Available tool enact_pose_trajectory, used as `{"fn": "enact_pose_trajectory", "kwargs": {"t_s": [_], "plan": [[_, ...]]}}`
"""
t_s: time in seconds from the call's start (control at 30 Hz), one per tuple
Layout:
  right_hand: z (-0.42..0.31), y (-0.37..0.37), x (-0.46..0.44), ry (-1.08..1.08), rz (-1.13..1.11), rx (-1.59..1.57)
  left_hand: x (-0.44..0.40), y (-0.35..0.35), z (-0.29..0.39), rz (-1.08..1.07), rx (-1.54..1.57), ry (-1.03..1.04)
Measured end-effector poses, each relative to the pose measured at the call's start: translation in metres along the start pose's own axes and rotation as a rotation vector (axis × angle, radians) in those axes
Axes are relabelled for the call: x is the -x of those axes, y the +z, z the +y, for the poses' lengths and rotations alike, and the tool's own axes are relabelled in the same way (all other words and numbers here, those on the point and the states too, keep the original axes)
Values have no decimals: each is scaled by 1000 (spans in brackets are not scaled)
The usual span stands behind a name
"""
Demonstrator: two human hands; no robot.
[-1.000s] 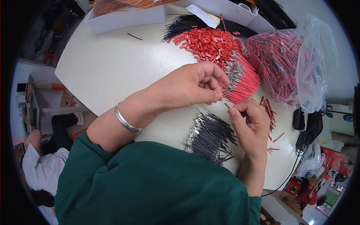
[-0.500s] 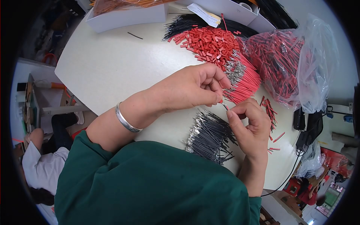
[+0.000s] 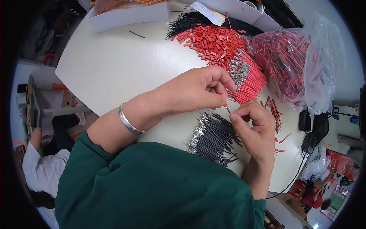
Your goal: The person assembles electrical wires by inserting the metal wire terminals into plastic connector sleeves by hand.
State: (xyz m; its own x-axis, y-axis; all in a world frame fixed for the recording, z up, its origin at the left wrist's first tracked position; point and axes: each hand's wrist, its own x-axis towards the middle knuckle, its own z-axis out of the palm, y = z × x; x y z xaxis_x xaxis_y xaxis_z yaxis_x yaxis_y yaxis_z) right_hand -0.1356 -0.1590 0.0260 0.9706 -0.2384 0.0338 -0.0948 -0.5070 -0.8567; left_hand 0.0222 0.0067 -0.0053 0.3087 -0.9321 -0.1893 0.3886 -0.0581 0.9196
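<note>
My left hand [image 3: 202, 88], with a silver bangle at the wrist, pinches a small red plastic housing [image 3: 225, 105] that is mostly hidden by the fingertips. Facing it, my right hand [image 3: 254, 128] is closed on a thin wire [image 3: 228, 110], whose metal end points at the housing. Whether the wire tip sits inside the housing I cannot tell. Below the hands lies a bundle of black wires [image 3: 217, 139] with metal terminals at their left ends. Beyond my left hand are a heap of red housings [image 3: 213, 42] and a bundle of red wires [image 3: 251, 82] with metal terminals.
A clear plastic bag [image 3: 284, 65] full of red wires rests at the right. Finished-looking red-and-black pieces [image 3: 275, 114] lie beside my right hand. White boxes [image 3: 129, 18] line the table's far edge, near more black wires [image 3: 185, 24]. Another person [image 3: 45, 168] is at the left.
Both hands stay nearly in place. Slightly more metal shows between the fingertips, and the small parts have tilted a little.
</note>
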Motion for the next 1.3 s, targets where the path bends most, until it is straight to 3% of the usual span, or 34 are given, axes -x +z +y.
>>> {"fn": "enact_pose_trajectory", "kwargs": {"t_s": [0.33, 0.63, 0.93, 1.03, 1.2, 1.3], "plan": [[2, 8, 2, 86, 30, -17, 0, 0, -1, 40, -78, 41], [6, 16, -1, -115, 101, 84, -1, 7, -6, 97, -141, 62], [6, 19, 0, -18, 113, 70, 2, 17, -11, 202, -283, 101], [1, -2, 1, -32, 119, 160, 0, 15, -9, 156, -198, 102], [10, -38, 10, 16, 379, 597, 0, -4, 2, 445, -619, 300], [9, -40, 9, -30, 304, 632, -2, -14, 1, 602, -905, 400]]}}
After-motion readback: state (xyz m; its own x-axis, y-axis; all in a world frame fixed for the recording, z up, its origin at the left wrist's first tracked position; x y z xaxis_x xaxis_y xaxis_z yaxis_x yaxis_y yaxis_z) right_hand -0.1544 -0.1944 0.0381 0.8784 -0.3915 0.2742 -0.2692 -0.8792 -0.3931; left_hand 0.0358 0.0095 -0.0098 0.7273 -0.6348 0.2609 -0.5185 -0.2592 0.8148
